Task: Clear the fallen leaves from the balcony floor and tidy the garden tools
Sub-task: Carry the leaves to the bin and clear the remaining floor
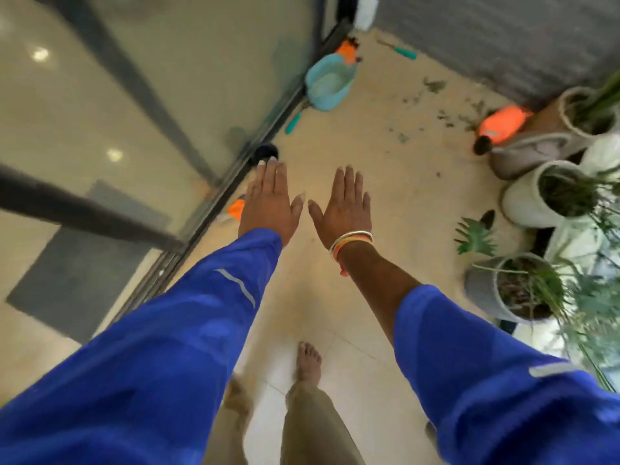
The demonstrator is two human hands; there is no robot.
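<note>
My left hand (270, 201) and my right hand (345, 206) are stretched out flat side by side over the beige balcony floor (385, 156), palms down, fingers apart, holding nothing. Small dark fallen leaves (443, 117) lie scattered on the floor at the far right. A light blue dustpan (330, 82) leans by the glass door, with an orange brush (349, 52) behind it. A teal-handled tool (404, 52) lies near the far wall, and another teal handle (293, 121) rests along the door track. An orange bottle-like object (501, 124) lies on its side by the pots.
A sliding glass door (161, 105) with a dark frame runs along the left. Several potted plants (523, 290) line the right edge, with a grey ribbed wall (503, 35) behind. A small orange item (236, 208) lies by the door track. My bare feet (308, 360) stand on the tiles.
</note>
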